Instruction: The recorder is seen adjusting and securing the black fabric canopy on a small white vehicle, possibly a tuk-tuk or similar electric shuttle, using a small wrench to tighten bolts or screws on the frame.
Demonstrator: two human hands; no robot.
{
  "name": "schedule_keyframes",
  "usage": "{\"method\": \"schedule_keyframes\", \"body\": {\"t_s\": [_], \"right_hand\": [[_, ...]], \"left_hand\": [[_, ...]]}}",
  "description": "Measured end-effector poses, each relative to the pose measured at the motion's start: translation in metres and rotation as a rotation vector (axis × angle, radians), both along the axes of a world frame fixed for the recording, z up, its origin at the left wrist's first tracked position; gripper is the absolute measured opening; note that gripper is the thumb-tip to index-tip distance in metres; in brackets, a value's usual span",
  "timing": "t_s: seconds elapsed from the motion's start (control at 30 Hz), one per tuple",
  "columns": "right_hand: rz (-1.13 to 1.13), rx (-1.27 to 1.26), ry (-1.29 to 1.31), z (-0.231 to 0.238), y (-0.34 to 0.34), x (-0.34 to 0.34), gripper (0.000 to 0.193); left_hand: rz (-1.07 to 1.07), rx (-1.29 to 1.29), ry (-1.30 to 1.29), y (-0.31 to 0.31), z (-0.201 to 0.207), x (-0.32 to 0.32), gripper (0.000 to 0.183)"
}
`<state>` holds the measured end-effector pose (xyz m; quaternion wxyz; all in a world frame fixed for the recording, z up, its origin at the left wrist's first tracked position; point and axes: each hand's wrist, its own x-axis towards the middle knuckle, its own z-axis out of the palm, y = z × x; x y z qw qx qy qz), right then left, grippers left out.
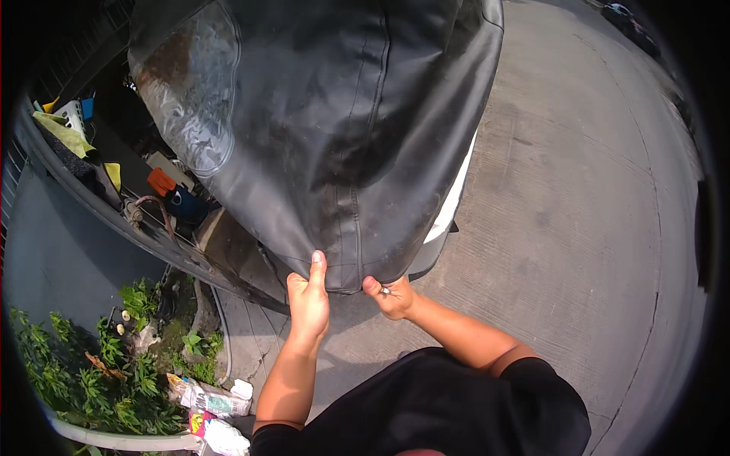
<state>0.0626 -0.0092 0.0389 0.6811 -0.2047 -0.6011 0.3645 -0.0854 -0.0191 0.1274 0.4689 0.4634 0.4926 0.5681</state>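
Both hands closed on the lower hem of the black cover [327,129]: left hand [308,300] with thumb up, right hand [389,296] pinching just beside. Best to keep both grips even and the hem tight over the white vehicle [450,201]. Crumpled colourful wrappers [205,399] by the plants [84,372], bottom left.

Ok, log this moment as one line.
left hand: grips hem of black vinyl cover | right hand: grips same hem | cover: draped over white vehicle | ground: concrete
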Motion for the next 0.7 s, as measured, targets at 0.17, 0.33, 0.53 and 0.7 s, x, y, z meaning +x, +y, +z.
{"method": "schedule_keyframes", "body": {"t_s": [0.17,0.33,0.53,0.7], "right_hand": [[-0.071,0.108,-0.394,0.010,0.009,0.028,0.032],[-0.224,0.216,-0.817,0.026,0.011,0.047,0.032],[-0.404,0.106,-0.647,-0.005,0.016,0.074,0.020],[-0.681,0.071,-0.518,-0.055,-0.005,0.117,0.018]], "left_hand": [[-0.403,-0.097,0.052,0.013,-0.021,-0.016,0.041],[-0.375,-0.260,-0.026,0.015,-0.006,-0.011,0.046],[-0.626,-0.202,-0.621,0.020,0.088,-0.070,0.046],[-0.554,0.353,-0.636,0.089,0.202,-0.178,0.035]]}}
